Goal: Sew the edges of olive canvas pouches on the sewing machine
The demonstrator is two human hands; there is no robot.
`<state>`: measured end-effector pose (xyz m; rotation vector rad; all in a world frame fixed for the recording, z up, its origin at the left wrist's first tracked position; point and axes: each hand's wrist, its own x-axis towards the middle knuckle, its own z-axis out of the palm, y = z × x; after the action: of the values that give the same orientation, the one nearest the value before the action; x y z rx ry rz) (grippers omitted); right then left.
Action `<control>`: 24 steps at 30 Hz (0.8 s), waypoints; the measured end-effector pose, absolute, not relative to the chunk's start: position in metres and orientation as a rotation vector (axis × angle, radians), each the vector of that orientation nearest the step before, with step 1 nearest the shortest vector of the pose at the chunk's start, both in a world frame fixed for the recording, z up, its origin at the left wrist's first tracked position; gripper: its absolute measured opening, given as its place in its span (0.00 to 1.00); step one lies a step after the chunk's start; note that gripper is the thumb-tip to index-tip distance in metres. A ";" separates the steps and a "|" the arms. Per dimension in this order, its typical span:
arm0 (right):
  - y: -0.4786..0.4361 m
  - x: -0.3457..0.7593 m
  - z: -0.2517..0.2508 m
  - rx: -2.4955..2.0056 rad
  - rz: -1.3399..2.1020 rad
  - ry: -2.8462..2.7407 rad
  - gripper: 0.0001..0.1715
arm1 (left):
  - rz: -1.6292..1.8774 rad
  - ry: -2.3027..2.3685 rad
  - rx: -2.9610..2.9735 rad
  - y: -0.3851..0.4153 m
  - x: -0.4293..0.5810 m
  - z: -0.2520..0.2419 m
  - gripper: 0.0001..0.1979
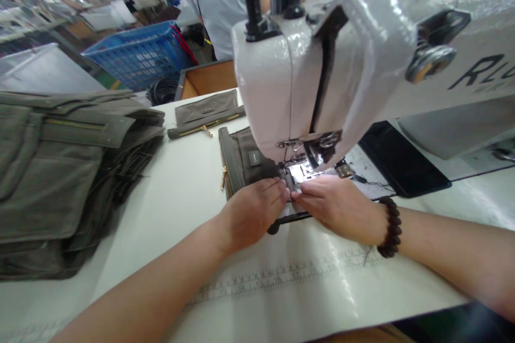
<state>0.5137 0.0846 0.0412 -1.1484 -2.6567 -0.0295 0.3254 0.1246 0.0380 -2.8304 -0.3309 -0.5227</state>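
Note:
A dark olive zippered fabric pocket (238,163) lies flat under the head of a white sewing machine (322,69), a small label on its face and a gold zipper pull at its left. Its right edge reaches the lit needle area (302,171). My left hand (255,209) presses on the pocket's near part, fingers together at the edge. From the other side, my right hand (341,206) pinches close to that same edge, just in front of the presser foot. The fingertips of both hands almost meet. What lies beneath them is partly hidden.
Stacked olive fabric pieces (52,171) cover the table's left. Another zippered piece (207,112) lies farther back. A black phone (406,161) rests right of the needle. A printed ruler (277,281) runs along the front. Beyond are a blue crate (140,51) and a person in light clothing (221,5).

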 end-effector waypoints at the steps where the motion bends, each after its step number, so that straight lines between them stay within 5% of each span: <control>1: 0.085 0.513 0.041 -1.184 -0.030 -2.660 0.18 | -0.515 -0.330 -2.836 0.127 0.325 0.038 0.16; 24: 0.079 0.526 0.038 -1.060 -0.088 -2.681 0.18 | -0.650 -0.691 -3.131 0.137 0.327 0.043 0.12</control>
<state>0.5258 0.0793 0.0384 -1.0599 -2.6808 -0.0876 0.3271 0.1367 0.0428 -3.1309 -0.6909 -0.6504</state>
